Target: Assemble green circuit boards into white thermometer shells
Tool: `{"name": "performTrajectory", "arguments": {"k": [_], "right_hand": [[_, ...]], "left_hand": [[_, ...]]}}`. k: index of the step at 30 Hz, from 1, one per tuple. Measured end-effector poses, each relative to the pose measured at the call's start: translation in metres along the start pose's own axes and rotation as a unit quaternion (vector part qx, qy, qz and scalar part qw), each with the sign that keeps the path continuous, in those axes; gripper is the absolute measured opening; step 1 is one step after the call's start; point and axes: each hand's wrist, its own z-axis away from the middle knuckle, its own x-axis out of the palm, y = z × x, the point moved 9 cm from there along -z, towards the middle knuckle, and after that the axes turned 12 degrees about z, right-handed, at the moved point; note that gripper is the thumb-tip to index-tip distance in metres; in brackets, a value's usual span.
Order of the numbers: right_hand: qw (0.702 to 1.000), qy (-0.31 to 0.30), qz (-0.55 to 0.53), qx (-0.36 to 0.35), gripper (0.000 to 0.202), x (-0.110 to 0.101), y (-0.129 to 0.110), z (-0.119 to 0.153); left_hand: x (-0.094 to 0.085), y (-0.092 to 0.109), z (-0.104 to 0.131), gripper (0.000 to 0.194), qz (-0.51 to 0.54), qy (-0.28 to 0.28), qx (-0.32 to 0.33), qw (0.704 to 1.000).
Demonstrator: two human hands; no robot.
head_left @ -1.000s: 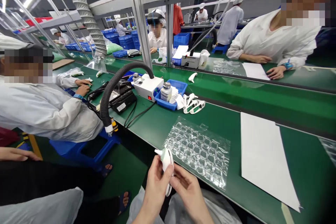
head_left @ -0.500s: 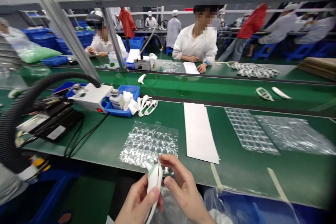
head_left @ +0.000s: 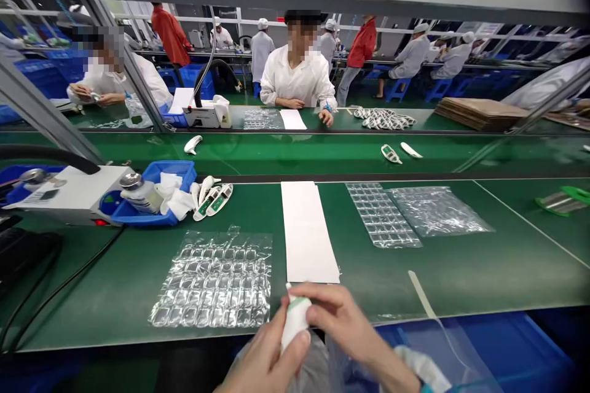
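A white plastic handheld device (head_left: 295, 319) with a narrow tip and a pale green band is at the front edge of the workbench. My left hand (head_left: 270, 353) is wrapped round its body with the thumb along the side. My right hand (head_left: 343, 325) grips its upper end, index finger by the tip and thumb against the side. The fingers hide part of it. Just left of my hands lies a clear plastic blister sheet (head_left: 214, 279). White paper strips (head_left: 308, 233) lie beyond them.
White device shells with green circuit boards (head_left: 212, 201) lie beside a blue tray (head_left: 170, 166) with a metal-capped bottle. At right are another blister sheet (head_left: 382, 215) and plastic bags (head_left: 440, 212). Parts sit on the green belt (head_left: 286, 156). A co-worker (head_left: 297, 73) sits opposite.
My right hand has closed in from beside the device and now grips its upper end. The view has turned right, so the bench things appear further left.
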Motion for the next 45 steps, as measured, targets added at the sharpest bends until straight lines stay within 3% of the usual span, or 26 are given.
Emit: {"name": "performTrajectory", "arguments": {"k": [1,3,5,9,12,19,22,25,27,30,34,38,45], "right_hand": [[0.997,0.010,0.079,-0.024,0.024,-0.023,-0.003,-0.013],[0.969,0.096,0.218,-0.072,0.020,-0.076,-0.006,-0.038],[0.938,0.128,0.311,-0.085,0.019,-0.110,0.005,-0.064],[0.922,0.109,0.361,-0.087,0.013,-0.127,0.038,-0.100],[0.922,0.103,0.364,-0.082,0.010,-0.122,0.050,-0.107],[0.919,0.126,0.369,-0.057,0.014,-0.120,0.052,-0.112],[0.924,0.139,0.351,-0.056,0.014,-0.123,0.043,-0.107],[0.933,0.150,0.323,-0.054,0.015,-0.120,0.018,-0.094],[0.946,0.138,0.288,-0.062,0.017,-0.105,-0.006,-0.081],[0.971,0.073,0.213,-0.083,0.017,-0.064,-0.038,-0.065],[0.972,0.012,0.213,-0.095,0.019,-0.018,-0.051,-0.055],[0.962,0.020,0.256,-0.092,0.018,-0.002,-0.043,-0.057],[0.956,0.033,0.271,-0.108,0.017,0.006,-0.042,-0.058]], "left_hand": [[0.001,0.011,-0.012,0.053,0.015,-0.010,0.007,1.000],[0.002,0.032,-0.038,0.048,0.060,-0.007,0.030,0.998],[0.001,0.047,-0.067,0.045,0.110,0.026,0.062,0.992],[-0.006,0.048,-0.111,0.043,0.138,0.099,0.105,0.980],[-0.008,0.040,-0.125,0.041,0.107,0.109,0.115,0.982],[-0.010,0.035,-0.121,0.044,0.077,0.119,0.087,0.986],[-0.009,0.041,-0.120,0.047,0.094,0.129,0.104,0.982],[-0.006,0.049,-0.115,0.053,0.119,0.120,0.108,0.980],[-0.001,0.054,-0.106,0.057,0.155,0.096,0.100,0.978],[0.003,0.056,-0.089,0.061,0.228,0.068,0.077,0.968],[0.002,0.048,-0.071,0.058,0.291,0.063,0.059,0.953],[-0.003,0.036,-0.062,0.053,0.331,0.088,0.052,0.938],[-0.008,0.031,-0.055,0.054,0.336,0.096,0.057,0.935]]}}
